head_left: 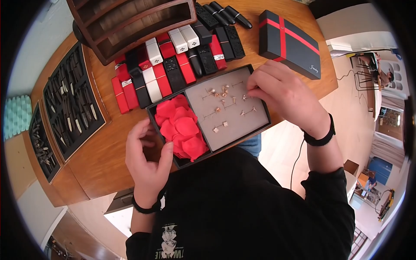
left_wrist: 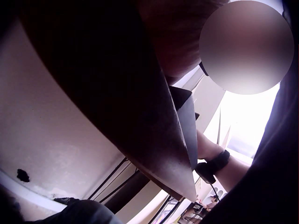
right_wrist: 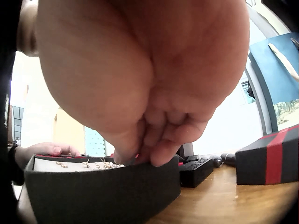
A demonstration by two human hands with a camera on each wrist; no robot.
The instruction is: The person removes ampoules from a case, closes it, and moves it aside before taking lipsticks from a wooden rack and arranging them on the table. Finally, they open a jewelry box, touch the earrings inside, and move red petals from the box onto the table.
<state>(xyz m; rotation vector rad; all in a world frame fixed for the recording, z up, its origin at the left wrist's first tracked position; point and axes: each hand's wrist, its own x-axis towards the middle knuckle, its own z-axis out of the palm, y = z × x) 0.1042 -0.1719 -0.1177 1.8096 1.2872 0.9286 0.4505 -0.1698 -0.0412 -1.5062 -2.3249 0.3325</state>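
In the head view an open black jewelry box (head_left: 225, 146) lies near the table edge. Red artificial petals (head_left: 181, 125) fill its left compartment; a pale grey pad (head_left: 242, 128) with several gold-toned earrings (head_left: 220, 125) fills the right one. My left hand (head_left: 147, 167) rests loosely along the box's left wall, thumb overlapping the rim beside the petals. Over the far right corner of the pad, my right hand (head_left: 284, 93) has its thumb and fingers brought together, pinching at an earring that they mostly hide. A small star-shaped earring (head_left: 244, 98) sits right at those fingertips.
A black lid with a red ribbon (head_left: 299, 47) lies at the far right. Behind the box are rows of red, black and white lipstick tubes (head_left: 175, 69) and a wooden rack (head_left: 130, 26). Dark trays of small blades (head_left: 71, 95) lie at left.
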